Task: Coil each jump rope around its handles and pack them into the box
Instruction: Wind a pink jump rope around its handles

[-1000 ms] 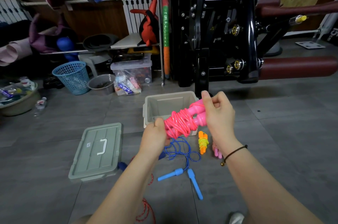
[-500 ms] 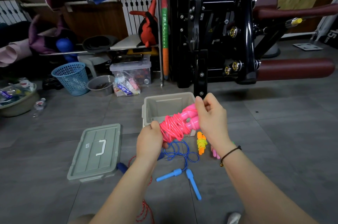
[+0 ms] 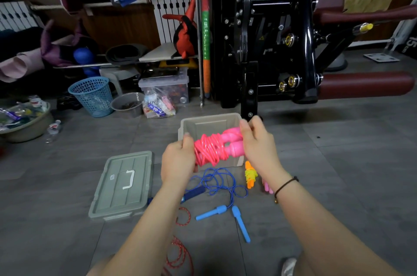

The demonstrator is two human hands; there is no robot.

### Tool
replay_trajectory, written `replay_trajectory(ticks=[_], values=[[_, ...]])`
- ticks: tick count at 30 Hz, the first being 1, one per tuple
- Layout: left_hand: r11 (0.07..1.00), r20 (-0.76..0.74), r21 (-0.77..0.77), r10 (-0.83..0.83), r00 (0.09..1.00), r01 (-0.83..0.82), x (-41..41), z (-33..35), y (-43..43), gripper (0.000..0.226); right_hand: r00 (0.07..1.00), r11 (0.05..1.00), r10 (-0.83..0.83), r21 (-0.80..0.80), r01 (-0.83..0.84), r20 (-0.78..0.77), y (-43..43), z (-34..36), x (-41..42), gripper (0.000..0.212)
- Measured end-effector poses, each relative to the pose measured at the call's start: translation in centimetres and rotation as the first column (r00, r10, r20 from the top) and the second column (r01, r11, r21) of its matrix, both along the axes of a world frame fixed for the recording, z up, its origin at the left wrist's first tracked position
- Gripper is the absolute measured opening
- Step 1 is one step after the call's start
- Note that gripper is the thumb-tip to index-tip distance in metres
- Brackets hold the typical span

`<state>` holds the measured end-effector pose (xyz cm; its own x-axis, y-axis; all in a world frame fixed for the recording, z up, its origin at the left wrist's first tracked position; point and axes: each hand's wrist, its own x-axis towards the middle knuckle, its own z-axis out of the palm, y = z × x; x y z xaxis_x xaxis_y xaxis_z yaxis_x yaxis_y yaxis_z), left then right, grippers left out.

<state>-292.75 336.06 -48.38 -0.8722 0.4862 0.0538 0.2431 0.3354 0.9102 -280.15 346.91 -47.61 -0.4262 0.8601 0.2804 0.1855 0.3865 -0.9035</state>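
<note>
Toward 9 o'clock, the pink jump rope (image 3: pixel 211 148) has shifted over the box (image 3: pixel 209 120). Curled left hand (image 3: pixel 178 163) fingers grip its coils; the right hand (image 3: pixel 257 147) clamps the handles (image 3: pixel 233 140).

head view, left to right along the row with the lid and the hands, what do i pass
grey lid → left hand → pink jump rope → right hand. The box and the orange bundle overlap these, so they are left out.

Grey tile floor (image 3: pixel 338 174); white radiator (image 3: pixel 171 11); black gym machine (image 3: pixel 270 50); cluttered shelf (image 3: pixel 158 53).
</note>
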Motion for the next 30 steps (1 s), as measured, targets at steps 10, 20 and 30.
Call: replay_trajectory(ticks=[10,20,30], values=[[0.976,0.496,0.133,-0.215,0.841,0.171,0.4,0.2,0.7,0.037,0.985,0.998,-0.056,-0.002,0.057,-0.165,0.1,0.9,0.2,0.025],[0.860,0.644,0.133,-0.452,0.617,0.492,1.2,0.7,0.2,0.058,0.987,0.995,-0.095,-0.032,0.091,-0.127,1.9,0.7,1.5,0.024],[0.726,0.554,0.225,-0.644,0.528,0.650,2.3,-0.1,0.9,0.047,0.932,0.873,-0.114,-0.483,-0.071,-0.345,3.0,0.7,2.3,0.043]])
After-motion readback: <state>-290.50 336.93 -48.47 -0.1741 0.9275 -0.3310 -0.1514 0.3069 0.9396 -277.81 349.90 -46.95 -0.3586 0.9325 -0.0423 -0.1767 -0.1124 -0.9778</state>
